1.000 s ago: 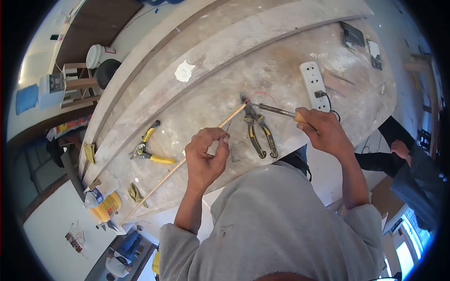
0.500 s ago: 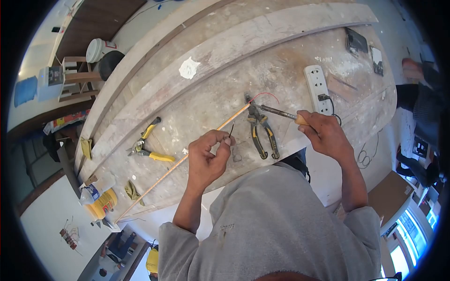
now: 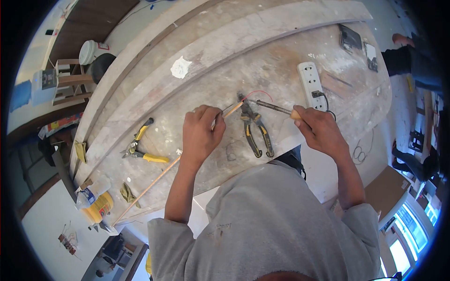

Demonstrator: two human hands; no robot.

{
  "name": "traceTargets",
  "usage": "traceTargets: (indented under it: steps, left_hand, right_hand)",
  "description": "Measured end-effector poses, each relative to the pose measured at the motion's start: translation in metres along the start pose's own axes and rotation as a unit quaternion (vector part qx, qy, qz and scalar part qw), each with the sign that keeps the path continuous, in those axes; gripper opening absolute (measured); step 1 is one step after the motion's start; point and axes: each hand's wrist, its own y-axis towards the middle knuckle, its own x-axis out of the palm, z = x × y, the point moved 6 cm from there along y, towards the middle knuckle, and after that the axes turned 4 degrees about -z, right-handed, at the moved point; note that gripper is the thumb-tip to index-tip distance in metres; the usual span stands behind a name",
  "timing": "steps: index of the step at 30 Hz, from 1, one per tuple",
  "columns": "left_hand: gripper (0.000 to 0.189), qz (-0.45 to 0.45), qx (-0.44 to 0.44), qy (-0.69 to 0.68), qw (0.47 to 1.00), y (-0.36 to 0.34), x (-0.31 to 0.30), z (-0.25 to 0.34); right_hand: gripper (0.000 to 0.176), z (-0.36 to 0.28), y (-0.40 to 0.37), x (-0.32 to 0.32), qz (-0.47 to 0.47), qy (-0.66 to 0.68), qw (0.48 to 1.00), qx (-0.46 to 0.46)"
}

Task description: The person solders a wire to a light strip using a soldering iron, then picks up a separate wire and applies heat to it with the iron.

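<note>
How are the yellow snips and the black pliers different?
The snips have mostly yellow handles; the pliers have mostly black ones. The snips' jaws point left; the pliers' point away from the grey shirt. The pliers lie by the soldering iron; the snips, farther off. Both rest on the table, handles spread.

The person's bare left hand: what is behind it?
A long, thin, orange-tan strip passes behind the left hand over the whitish, stained tabletop, showing on both sides. The strip's middle and the tabletop there are covered; anything else there cannot be seen.

Pliers (image 3: 246, 113) lie between snips (image 3: 133, 148) and power strip (image 3: 308, 80) (on the table (image 3: 281, 58))
</note>
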Motion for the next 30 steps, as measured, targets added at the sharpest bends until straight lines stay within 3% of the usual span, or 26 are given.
traceTargets:
  steps: [8, 10, 12, 14, 15, 17, 18, 20, 24, 26, 30]
  left_hand:
    - [0.016, -0.017, 0.083, 0.002, 0.996, 0.023, -0.006, -0.002]
    - [0.016, -0.037, 0.118, 0.165, 0.979, 0.031, -0.022, 0.010]
    - [0.017, -0.051, 0.093, 0.130, 0.986, 0.033, -0.030, 0.007]
    - [0.018, -0.085, 0.023, -0.106, 0.990, 0.038, -0.030, -0.004]
    - [0.018, -0.084, 0.023, -0.106, 0.991, 0.039, -0.030, -0.008]
    - [0.016, -0.130, 0.013, -0.277, 0.952, 0.042, -0.019, -0.016]
    - [0.016, -0.131, 0.013, -0.278, 0.952, 0.046, -0.017, -0.017]
    - [0.013, -0.166, -0.071, -0.409, 0.895, 0.050, -0.005, -0.022]
    - [0.010, -0.148, -0.083, -0.437, 0.883, 0.066, 0.017, -0.033]
    - [0.018, -0.157, -0.076, -0.519, 0.837, 0.075, 0.030, -0.035]
    - [0.028, -0.152, -0.125, -0.550, 0.812, 0.089, 0.039, -0.033]
  right_hand:
    - [0.035, 0.003, -0.001, -0.003, 0.003, -0.008, 1.000, 0.020]
    - [0.034, 0.005, 0.001, -0.002, 0.008, -0.005, 1.000, 0.017]
    - [0.035, 0.002, 0.002, -0.003, 0.042, -0.001, 0.999, -0.030]
    - [0.034, 0.003, 0.002, -0.001, 0.040, -0.001, 0.999, -0.025]
    - [0.034, 0.003, 0.003, -0.001, 0.039, -0.003, 0.999, -0.018]
    - [0.034, 0.002, 0.003, -0.001, 0.038, 0.002, 0.999, -0.019]
    - [0.034, 0.002, 0.003, 0.000, 0.038, 0.007, 0.999, -0.019]
    - [0.034, 0.003, 0.001, 0.001, 0.037, 0.010, 0.999, -0.018]
    - [0.034, 0.004, -0.002, 0.002, 0.031, 0.015, 0.999, -0.013]
    - [0.034, 0.005, -0.004, 0.003, 0.026, 0.015, 1.000, -0.005]
    - [0.034, 0.007, -0.006, 0.003, 0.017, 0.010, 1.000, 0.008]
